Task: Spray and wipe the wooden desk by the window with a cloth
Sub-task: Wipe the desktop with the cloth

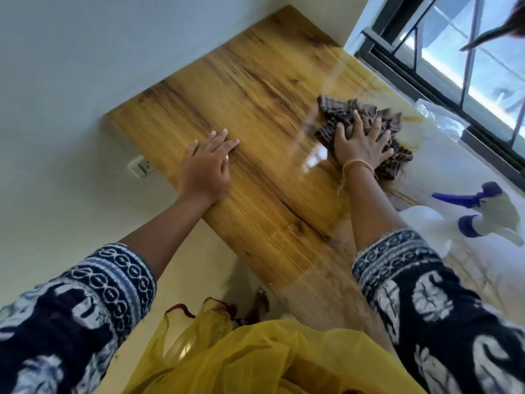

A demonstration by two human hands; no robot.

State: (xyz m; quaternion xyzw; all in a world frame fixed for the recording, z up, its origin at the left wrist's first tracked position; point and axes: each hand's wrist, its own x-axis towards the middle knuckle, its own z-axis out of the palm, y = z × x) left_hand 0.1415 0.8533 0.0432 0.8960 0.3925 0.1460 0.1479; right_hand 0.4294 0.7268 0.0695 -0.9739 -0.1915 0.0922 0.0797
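The wooden desk [255,89] runs from the wall corner toward me, its window side glossy with glare. A crumpled brown checked cloth [338,109] lies on the desk near the window. My right hand [360,143] presses on it with fingers spread. My left hand [206,166] rests flat on the desk's left edge, fingers straight, holding nothing. A white spray bottle [426,223] with a blue trigger head [468,197] lies on the desk to the right of my right forearm.
A window with a dark frame [426,89] borders the desk on the right. White walls [71,66] close the far and left sides, with a power socket [142,165] below the desk's edge. A clear plastic piece [443,118] lies by the window. Yellow fabric [255,359] hangs in front of me.
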